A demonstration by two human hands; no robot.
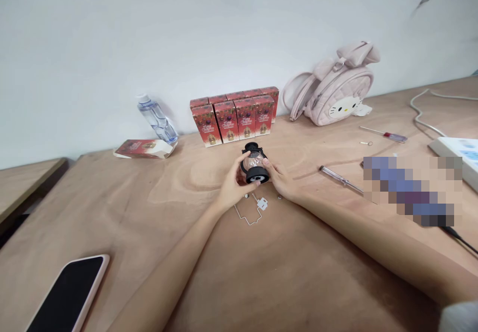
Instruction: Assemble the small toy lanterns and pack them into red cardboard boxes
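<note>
A small black lantern [254, 162] with a clear middle is held between both hands, its round base tilted toward me. My left hand [232, 185] grips it from the left, the thumb near the base. From the right, my right hand [280, 178] closes on the lantern, its fingers at the clear part. Below the hands, a bent metal wire [249, 222] lies on the wooden table [239, 282], beside a small white-grey plate [262, 203]. Tiny round parts lie near both hands.
Red boxes [235, 120] stand behind the lantern. An opened box [144, 149] and a bottle [159, 120] are at left, a phone [67, 292] at front left. Screwdrivers [341, 178], a pink bag [341, 95], a blurred-out object [414, 190] and a white device [457, 158] are at right.
</note>
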